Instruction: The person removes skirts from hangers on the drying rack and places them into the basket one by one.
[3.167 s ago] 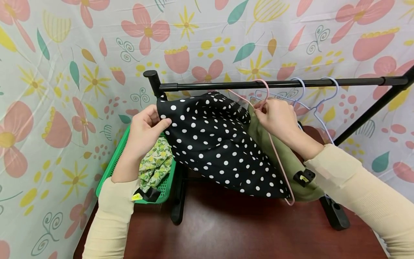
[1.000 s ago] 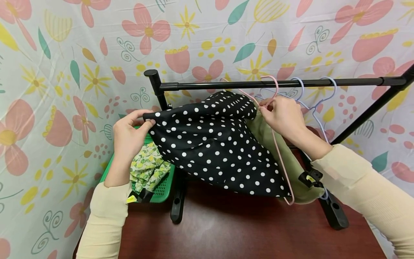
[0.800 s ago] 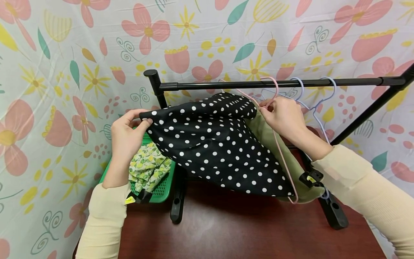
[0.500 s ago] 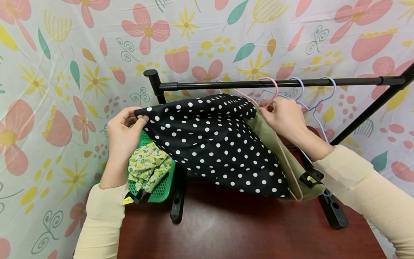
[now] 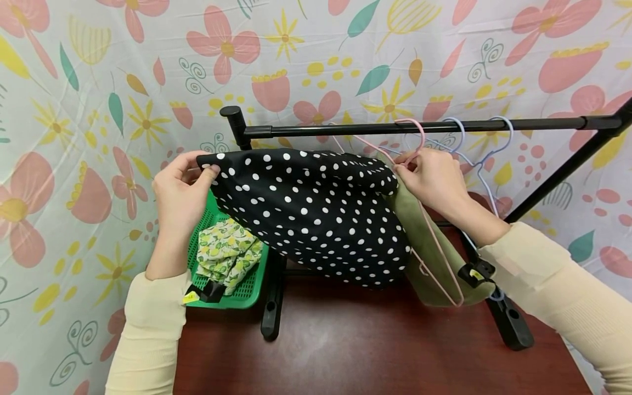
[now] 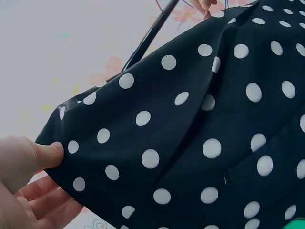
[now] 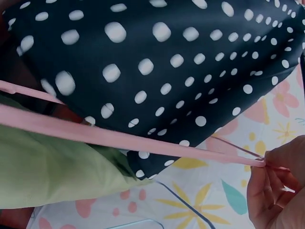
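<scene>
Black cloth with white polka dots, pinched between thumb and fingers of the left hand, stretches towards the right hand, whose fingers grip a pink hanger. Olive-green cloth hangs below those fingers.

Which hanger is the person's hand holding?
The pink hanger, pinched by the right hand near the base of its hook. It's the only pink one; the other two hangers showing on the black rail are pale blue.

Room lies below the dotted cloth, green fabric blocking its right.
</scene>
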The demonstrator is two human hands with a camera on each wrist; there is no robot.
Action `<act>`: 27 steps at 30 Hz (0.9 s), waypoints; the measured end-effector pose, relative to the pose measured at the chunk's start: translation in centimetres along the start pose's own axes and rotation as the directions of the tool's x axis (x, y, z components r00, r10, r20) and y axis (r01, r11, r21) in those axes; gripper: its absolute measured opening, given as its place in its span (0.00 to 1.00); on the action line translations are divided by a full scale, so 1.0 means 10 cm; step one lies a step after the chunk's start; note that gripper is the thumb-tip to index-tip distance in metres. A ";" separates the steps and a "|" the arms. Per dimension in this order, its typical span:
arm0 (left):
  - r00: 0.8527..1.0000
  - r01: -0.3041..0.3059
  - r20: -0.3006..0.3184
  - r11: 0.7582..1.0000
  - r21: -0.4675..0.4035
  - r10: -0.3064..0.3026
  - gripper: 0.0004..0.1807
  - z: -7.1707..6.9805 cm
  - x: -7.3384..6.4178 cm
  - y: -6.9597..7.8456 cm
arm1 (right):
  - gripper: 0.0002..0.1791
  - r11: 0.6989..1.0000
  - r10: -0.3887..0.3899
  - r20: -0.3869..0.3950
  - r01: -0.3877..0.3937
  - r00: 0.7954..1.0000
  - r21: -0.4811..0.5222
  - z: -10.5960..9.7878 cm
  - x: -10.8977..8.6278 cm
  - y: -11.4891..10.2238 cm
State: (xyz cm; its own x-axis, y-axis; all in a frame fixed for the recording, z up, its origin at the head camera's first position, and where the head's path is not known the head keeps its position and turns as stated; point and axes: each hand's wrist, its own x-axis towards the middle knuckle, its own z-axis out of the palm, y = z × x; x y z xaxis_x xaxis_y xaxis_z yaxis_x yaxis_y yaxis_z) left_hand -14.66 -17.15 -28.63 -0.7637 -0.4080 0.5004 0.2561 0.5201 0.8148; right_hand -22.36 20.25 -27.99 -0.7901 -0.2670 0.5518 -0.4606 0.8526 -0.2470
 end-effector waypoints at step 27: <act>0.990 -0.108 -0.088 0.994 0.028 0.110 0.07 -0.13 0.10 0.07 | 0.16 1.000 -0.004 0.055 0.004 0.999 -0.016 -0.02 -0.01 -0.01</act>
State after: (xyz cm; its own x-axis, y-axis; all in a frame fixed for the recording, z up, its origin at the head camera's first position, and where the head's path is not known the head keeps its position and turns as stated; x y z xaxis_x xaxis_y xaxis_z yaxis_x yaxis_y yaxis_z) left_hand -14.43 -18.14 -27.17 -0.6756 -0.4127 0.6110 0.3207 0.5817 0.7475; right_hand -22.22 20.29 -27.87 -0.8094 -0.2941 0.5084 -0.4574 0.8586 -0.2315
